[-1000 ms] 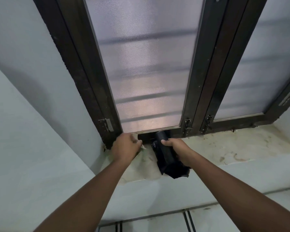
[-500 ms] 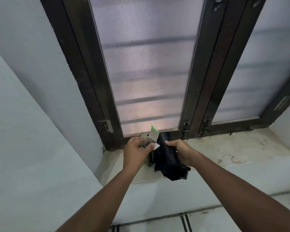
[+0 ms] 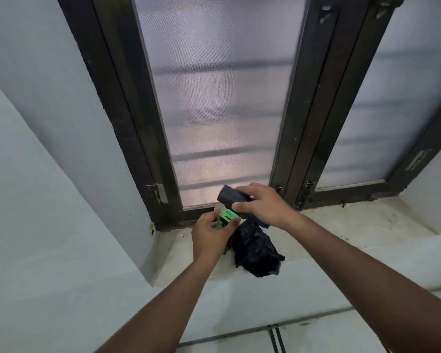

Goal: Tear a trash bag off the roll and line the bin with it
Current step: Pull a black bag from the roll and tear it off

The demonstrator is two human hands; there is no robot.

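Note:
A black roll of trash bags [image 3: 231, 195] is lifted above the window sill, and my right hand [image 3: 264, 203] grips it from the right. A loose length of black bag [image 3: 256, 248] hangs from the roll and rests crumpled on the sill. My left hand [image 3: 209, 236] holds a green and white paper label [image 3: 225, 218] just left of the hanging bag. No bin is in view.
The stained pale window sill [image 3: 354, 225] runs below a dark wooden window frame [image 3: 301, 138] with frosted panes. Light walls stand to the left and below. A tiled floor with dark grout lines [image 3: 275, 335] lies at the bottom.
My right hand has raised the roll off the sill, and the bag now hangs down from it. My left hand picked up the green label and drew it toward the roll.

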